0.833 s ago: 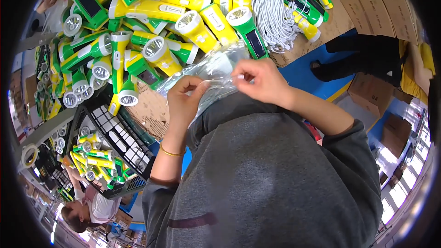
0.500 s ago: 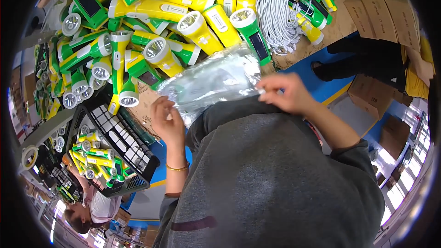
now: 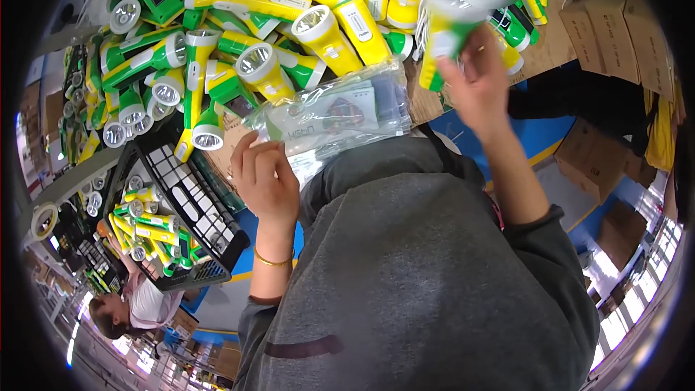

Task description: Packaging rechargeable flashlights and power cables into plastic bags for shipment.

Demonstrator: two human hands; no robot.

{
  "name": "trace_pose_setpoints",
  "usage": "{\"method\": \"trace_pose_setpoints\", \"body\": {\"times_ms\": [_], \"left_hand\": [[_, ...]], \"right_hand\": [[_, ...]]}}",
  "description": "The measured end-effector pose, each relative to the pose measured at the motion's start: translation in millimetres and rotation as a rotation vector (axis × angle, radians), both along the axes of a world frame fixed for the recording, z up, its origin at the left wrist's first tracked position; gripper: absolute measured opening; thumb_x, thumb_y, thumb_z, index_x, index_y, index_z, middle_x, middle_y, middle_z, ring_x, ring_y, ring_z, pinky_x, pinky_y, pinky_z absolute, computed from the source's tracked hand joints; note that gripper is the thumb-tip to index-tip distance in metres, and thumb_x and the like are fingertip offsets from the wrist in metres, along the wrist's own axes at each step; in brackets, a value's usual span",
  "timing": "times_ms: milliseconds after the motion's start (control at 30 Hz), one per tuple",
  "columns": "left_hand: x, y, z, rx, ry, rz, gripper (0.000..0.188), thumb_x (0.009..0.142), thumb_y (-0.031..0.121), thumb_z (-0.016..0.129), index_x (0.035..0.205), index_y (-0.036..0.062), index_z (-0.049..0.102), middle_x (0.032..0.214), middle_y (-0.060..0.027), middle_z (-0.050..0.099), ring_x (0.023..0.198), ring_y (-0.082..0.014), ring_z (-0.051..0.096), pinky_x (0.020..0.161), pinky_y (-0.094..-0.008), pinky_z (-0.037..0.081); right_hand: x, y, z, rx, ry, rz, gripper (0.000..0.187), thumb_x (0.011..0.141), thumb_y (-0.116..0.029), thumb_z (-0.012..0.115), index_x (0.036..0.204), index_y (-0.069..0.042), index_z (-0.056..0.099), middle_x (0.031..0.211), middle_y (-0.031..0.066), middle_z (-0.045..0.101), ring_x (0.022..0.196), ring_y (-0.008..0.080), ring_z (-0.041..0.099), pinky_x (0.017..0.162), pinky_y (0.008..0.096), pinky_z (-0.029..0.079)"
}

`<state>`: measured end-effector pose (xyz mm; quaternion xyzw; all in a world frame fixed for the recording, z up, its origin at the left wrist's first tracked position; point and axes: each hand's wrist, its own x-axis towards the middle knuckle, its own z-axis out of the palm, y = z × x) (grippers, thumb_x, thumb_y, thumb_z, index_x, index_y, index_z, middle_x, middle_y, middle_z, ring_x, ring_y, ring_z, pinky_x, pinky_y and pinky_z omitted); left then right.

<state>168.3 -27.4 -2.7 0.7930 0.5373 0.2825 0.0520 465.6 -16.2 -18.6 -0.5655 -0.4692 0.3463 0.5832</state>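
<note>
A clear plastic bag lies across the table's near edge and my lap, with a printed sheet showing in it or through it. The curled fingers of my left hand hold the bag's left edge. Raised to the right of the bag, my right hand grips a green and yellow flashlight, its large pale head up and blurred by motion. Beyond the bag is a heap of yellow and green flashlights, some with dark panels.
White cables lie behind the held flashlight. A black crate of flashlights stands at the lower left, and another person is beyond it. Cardboard boxes are at the right, near someone's dark-clothed leg.
My right hand has left the bag, moved up and right, and picked up a flashlight from the heap's near edge. The bag lies flatter, its printed sheet now visible.
</note>
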Motion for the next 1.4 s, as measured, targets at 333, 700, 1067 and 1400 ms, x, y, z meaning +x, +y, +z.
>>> {"method": "trace_pose_setpoints", "body": {"times_ms": [333, 700, 1067, 1400], "left_hand": [[-2, -3, 33, -0.691, -0.306, -0.232, 0.044, 0.084, -0.001, 0.06, 0.128, -0.0021, 0.054, 0.134, -0.02, 0.054, 0.124, -0.0276, 0.054, 0.101, -0.0377, 0.045], [13, -5, -5, -0.541, -0.234, -0.101, 0.054, 0.081, -0.017, 0.045, 0.133, -0.0025, 0.047, 0.139, -0.0201, 0.048, 0.125, -0.033, 0.052, 0.099, -0.0377, 0.046], [20, 3, -14, -0.507, -0.06, -0.089, 0.039, 0.076, -0.003, 0.064, 0.115, -0.0025, 0.063, 0.124, -0.0246, 0.06, 0.108, -0.0385, 0.062, 0.084, -0.0403, 0.054], [28, -10, 25, -0.783, -0.344, -0.219, 0.061, 0.076, -0.014, 0.052, 0.136, -0.0012, 0.048, 0.151, -0.0182, 0.037, 0.131, -0.03, 0.048, 0.076, -0.0268, 0.056]], "right_hand": [[-104, 5, 41, 0.343, -0.108, 0.868, 0.057, 0.078, -0.012, 0.074, 0.129, -0.003, 0.048, 0.116, 0.0158, 0.057, 0.108, 0.0325, 0.057, 0.093, 0.0433, 0.047], [-55, -1, 25, 0.086, -0.94, 0.988, 0.029, 0.081, -0.012, 0.059, 0.108, -0.001, 0.056, 0.102, 0.0123, 0.061, 0.096, 0.0291, 0.062, 0.079, 0.038, 0.053], [-29, -13, 55, -0.061, -0.113, 0.457, 0.043, 0.079, -0.007, 0.075, 0.119, -0.001, 0.058, 0.123, 0.0155, 0.061, 0.118, 0.0251, 0.058, 0.1, 0.0363, 0.046], [-59, -4, 17, -0.052, -1.016, 0.911, 0.028, 0.079, -0.014, 0.059, 0.103, -0.001, 0.057, 0.103, 0.0143, 0.064, 0.093, 0.0306, 0.064, 0.076, 0.0396, 0.052]]}}
